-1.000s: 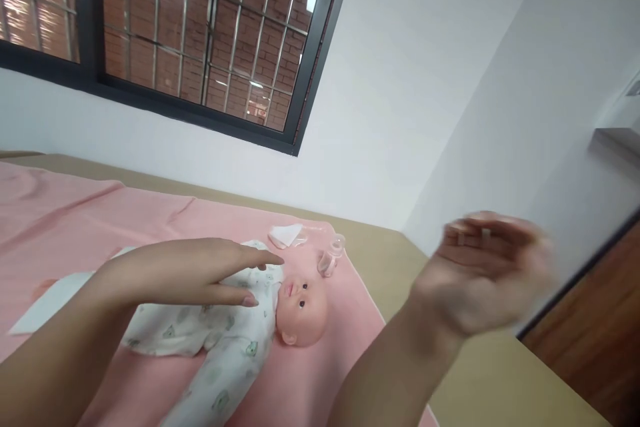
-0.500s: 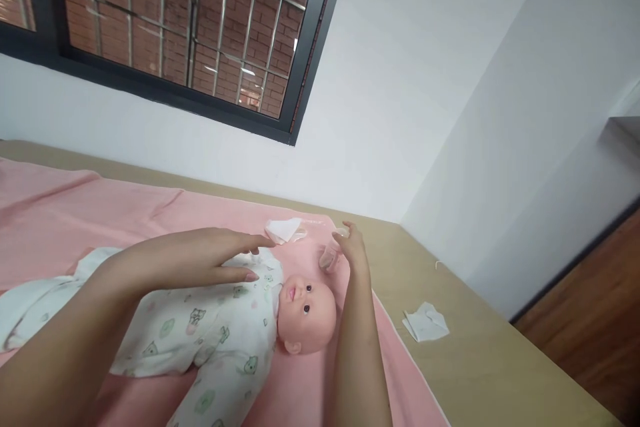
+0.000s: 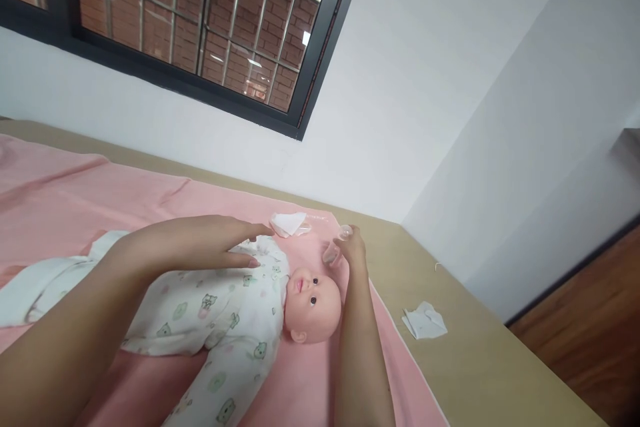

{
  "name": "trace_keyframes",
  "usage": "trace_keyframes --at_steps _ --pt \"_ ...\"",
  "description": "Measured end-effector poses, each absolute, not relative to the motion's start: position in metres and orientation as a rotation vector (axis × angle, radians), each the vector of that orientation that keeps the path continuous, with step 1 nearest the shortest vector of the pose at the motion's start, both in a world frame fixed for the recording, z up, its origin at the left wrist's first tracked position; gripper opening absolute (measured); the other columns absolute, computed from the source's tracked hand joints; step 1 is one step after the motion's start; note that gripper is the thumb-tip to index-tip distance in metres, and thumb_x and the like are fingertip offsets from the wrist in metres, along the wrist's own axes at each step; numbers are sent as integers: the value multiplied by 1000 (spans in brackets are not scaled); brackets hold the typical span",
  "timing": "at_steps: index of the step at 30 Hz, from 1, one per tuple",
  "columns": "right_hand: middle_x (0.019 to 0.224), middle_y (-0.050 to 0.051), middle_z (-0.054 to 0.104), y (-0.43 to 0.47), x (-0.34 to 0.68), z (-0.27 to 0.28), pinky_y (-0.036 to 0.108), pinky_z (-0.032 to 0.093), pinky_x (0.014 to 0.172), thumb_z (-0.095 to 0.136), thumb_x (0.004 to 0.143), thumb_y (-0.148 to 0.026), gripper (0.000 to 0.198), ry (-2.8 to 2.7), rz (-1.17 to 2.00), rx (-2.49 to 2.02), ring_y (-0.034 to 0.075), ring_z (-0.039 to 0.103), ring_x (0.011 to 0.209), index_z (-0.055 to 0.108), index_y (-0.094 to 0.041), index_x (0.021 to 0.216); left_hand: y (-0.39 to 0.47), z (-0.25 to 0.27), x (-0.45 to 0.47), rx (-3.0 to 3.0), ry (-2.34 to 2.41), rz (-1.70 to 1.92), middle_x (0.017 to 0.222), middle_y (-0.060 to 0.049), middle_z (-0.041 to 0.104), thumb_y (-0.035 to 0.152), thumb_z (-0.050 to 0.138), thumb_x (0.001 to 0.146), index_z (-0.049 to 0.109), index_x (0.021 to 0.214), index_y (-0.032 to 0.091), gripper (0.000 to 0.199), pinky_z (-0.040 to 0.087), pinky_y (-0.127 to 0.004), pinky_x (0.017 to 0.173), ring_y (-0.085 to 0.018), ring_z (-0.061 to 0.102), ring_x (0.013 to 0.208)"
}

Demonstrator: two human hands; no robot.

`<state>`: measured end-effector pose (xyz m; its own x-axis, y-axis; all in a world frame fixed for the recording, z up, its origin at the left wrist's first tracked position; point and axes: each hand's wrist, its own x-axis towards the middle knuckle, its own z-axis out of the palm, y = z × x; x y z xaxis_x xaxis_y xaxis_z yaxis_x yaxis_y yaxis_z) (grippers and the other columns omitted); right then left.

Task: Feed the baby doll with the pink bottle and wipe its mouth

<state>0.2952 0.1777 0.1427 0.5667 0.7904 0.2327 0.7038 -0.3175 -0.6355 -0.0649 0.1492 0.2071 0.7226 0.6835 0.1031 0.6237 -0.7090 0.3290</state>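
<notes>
A baby doll (image 3: 315, 303) in a white bodysuit with green and pink animal prints lies on its back on a pink cloth (image 3: 300, 387). Over the doll's chest hovers my left hand (image 3: 227, 243), fingers stretched out and thumb apart, holding nothing. Beyond the doll's head, my right hand (image 3: 354, 247) has its fingers around a small clear piece with a rounded top (image 3: 345, 233). Beside those fingers is a see-through pinkish container (image 3: 331, 253); whether the two are joined I cannot tell. A white tissue (image 3: 289, 223) rests on something clear on the cloth between my hands.
A crumpled white tissue (image 3: 425, 320) lies on the wooden tabletop (image 3: 465, 360) to the right. The table meets a white wall (image 3: 390, 113) at the back, with a dark-framed barred window (image 3: 200, 20) above. Brown wood panelling (image 3: 590, 320) stands at the right.
My right hand's fingers have closed in around the clear rounded piece. My left hand stays open above the doll's chest. The view has shifted slightly.
</notes>
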Motion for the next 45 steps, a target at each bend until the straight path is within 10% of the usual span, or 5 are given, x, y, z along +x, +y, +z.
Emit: trace_keyframes --at_steps 13,27,45 --pt "104 3 68 143 204 206 32 52 81 76 65 -37 55 -1324 275 -1340 19 64 92 51 -23 111 161 207 -32 2737 836 997 151 -8 47 41 45 97 43 146 22 52 39 -37 110 -26 46 136" --pt "117 6 61 90 128 222 33 60 83 75 77 -43 52 -1391 364 -995 19 63 104 50 -24 118 142 212 -15 2444 948 1472 128 -14 50 16 57 69 42 132 17 64 53 -41 88 -28 58 112" --pt "107 3 68 91 136 222 35 56 86 76 77 -36 42 -1608 489 -1074 19 66 97 56 -26 113 148 216 -38 2772 813 1039 131 -8 61 16 51 81 48 139 23 59 52 -35 88 -26 61 115"
